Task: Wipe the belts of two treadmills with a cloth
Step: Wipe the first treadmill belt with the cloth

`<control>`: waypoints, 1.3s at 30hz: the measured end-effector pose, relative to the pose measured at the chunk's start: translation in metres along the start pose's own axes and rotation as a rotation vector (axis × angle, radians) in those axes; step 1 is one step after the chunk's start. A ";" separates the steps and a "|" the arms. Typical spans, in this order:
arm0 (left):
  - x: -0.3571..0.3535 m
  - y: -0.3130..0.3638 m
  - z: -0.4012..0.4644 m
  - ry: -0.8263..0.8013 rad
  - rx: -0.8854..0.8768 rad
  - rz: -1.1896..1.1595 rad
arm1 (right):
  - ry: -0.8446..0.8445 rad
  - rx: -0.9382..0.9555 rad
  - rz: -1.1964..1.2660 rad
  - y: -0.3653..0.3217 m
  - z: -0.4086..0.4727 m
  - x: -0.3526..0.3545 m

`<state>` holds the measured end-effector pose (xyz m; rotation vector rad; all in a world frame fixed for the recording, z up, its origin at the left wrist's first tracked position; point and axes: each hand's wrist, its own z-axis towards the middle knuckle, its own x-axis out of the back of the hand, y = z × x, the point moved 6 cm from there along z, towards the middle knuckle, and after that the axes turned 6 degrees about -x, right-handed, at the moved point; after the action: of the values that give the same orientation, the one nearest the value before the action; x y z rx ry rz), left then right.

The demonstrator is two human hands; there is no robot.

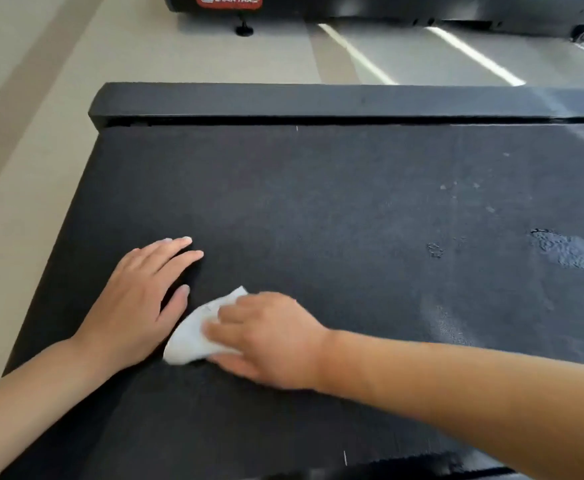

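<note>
Right hand: the right hand (269, 336) lies on the cloth (197, 329), its fingers fairly straight and pointing left, pressing the cloth down onto the belt; the hand is motion-blurred, so whether any finger curls round the cloth cannot be told.
Left hand: the left hand (138, 299) rests palm down on the belt, fingers straight and a little spread, holding nothing; its thumb lies just beside the cloth's upper edge.
Cloth: white, crumpled, partly under the right hand, showing between the two hands on the near left part of the belt.
Belt: the belt (318, 209) is black and fills most of the view; both forearms reach over it from the near edge.
Wet patch: a wet patch (564, 249) shines on the belt at far right, well apart from the hands, with smaller spots near it.
Rail: a dark rail (283, 100) runs along the belt's far edge.
Floor: a pale floor (41, 98) lies to the left and beyond.
Second treadmill: a second treadmill (387, 6) sits at the top, with a red label (229, 0).
</note>
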<state>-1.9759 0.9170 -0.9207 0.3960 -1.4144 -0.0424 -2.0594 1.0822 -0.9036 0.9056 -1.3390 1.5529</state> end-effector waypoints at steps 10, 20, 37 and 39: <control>-0.003 -0.011 0.028 0.061 0.085 -0.017 | 0.294 -0.755 -0.214 0.262 0.007 0.119; -0.001 -0.017 0.025 0.097 0.050 -0.075 | 0.039 -0.512 -0.186 0.139 0.169 0.041; 0.014 -0.027 0.024 0.283 0.132 -0.302 | 0.313 -0.589 -0.151 0.145 0.075 0.072; 0.022 -0.042 0.020 0.369 0.260 -0.449 | 0.247 -0.334 -0.018 0.055 0.079 0.031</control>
<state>-1.9829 0.8671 -0.9099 0.8865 -0.9472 -0.1434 -2.1232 1.0062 -0.8823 0.5011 -1.3521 1.3259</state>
